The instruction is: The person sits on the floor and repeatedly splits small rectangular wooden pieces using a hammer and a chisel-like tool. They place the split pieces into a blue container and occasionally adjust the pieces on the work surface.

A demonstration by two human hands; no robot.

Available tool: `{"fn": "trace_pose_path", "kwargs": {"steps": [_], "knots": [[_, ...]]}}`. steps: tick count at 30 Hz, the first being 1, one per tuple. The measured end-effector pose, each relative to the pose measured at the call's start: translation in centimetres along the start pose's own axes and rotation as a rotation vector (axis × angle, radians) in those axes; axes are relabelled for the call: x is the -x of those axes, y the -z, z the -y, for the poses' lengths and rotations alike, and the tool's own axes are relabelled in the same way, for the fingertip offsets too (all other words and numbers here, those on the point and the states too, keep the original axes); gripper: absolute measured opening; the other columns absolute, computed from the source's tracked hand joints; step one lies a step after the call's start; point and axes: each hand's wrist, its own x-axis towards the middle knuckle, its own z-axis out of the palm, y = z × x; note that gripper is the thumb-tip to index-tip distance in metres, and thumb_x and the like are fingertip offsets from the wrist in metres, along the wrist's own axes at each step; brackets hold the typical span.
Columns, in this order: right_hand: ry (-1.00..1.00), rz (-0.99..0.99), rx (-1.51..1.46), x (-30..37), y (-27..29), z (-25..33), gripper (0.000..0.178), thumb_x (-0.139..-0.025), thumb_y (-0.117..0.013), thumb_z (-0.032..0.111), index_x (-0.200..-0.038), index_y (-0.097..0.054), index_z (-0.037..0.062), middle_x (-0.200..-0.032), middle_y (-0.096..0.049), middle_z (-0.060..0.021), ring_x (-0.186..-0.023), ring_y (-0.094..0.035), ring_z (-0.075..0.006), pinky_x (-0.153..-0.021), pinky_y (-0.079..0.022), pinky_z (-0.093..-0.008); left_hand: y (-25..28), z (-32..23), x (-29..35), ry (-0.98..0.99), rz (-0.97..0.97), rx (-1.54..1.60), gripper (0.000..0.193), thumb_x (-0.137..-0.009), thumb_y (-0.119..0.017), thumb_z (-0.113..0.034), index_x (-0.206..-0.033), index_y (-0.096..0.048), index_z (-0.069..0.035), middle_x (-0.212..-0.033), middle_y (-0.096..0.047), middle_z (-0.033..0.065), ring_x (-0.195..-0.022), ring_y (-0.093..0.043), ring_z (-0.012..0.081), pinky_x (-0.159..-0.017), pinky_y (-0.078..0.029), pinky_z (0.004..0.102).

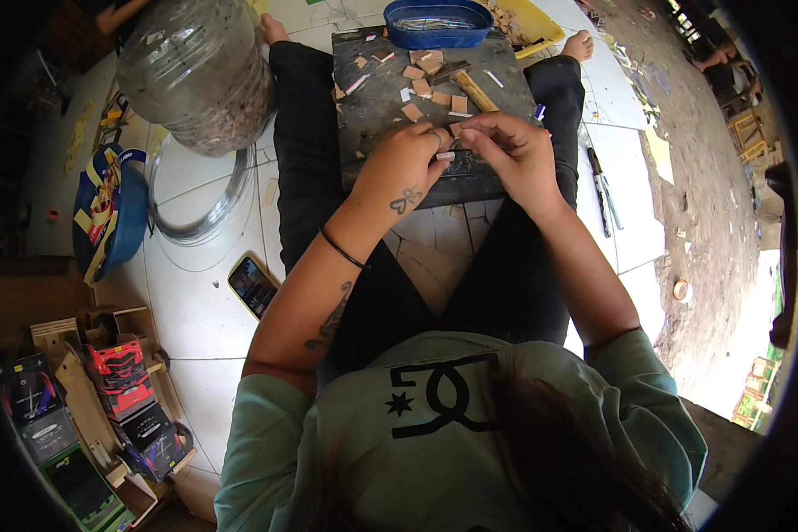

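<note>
Both my hands meet over the near part of a dark, worn low board (372, 97) between my legs. My left hand (406, 160) is closed, its fingertips pinched on a small pale piece (445, 156). Against it, my right hand (516, 155) has thumb and forefinger pinched together; what lies between them is too small to make out. Beyond the hands lie several small brown square tiles (420, 88), a few white slips (356, 85) and a hammer (475, 91) with a wooden handle.
At the board's far edge sits a blue oval tub (439, 37) of thin pieces, beside a yellow tray (541, 43). Leftward are a big clear plastic jar (182, 84), a wire coil (184, 238), a blue basin (124, 213) and a phone (253, 285). Pens (600, 191) lie right.
</note>
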Motion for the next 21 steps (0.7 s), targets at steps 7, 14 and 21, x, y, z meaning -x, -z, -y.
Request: {"fn": "trace_pose_path", "kwargs": {"steps": [7,14,21], "knots": [[0.043,0.017,0.085,-0.06,0.1,0.56,0.015,-0.088,-0.068,0.006,-0.101,-0.069,-0.0023,-0.092,-0.073,-0.011,-0.08,-0.069,-0.013,-0.074,-0.054,-0.0262,-0.07,-0.04,-0.05,0.009,0.047,-0.028,0.01,-0.077,-0.07,-0.004,-0.085,-0.065,-0.002,-0.079,-0.061,0.0147,-0.075,-0.063,0.0345,-0.067,-0.05,0.0425],[0.075,0.054,0.178,0.27,0.3,0.57,0.014,-0.09,-0.065,0.002,-0.102,-0.068,-0.0025,-0.09,-0.071,-0.0072,-0.082,-0.068,-0.0101,-0.074,-0.053,-0.0236,-0.46,0.09,0.46,0.068,-0.02,0.106,0.011,-0.077,-0.071,-0.005,-0.086,-0.065,-0.001,-0.079,-0.061,0.0136,-0.074,-0.063,0.0324,-0.066,-0.049,0.0409],[0.096,0.025,0.137,0.07,-0.01,0.79,0.014,-0.088,-0.066,0.004,-0.1,-0.069,-0.0021,-0.092,-0.072,-0.0109,-0.081,-0.07,-0.015,-0.074,-0.055,-0.0268,-0.68,0.33,0.63,0.051,-0.115,0.059,0.012,-0.078,-0.072,-0.008,-0.089,-0.069,-0.003,-0.079,-0.063,0.0113,-0.073,-0.063,0.0304,-0.067,-0.05,0.0367]]}}
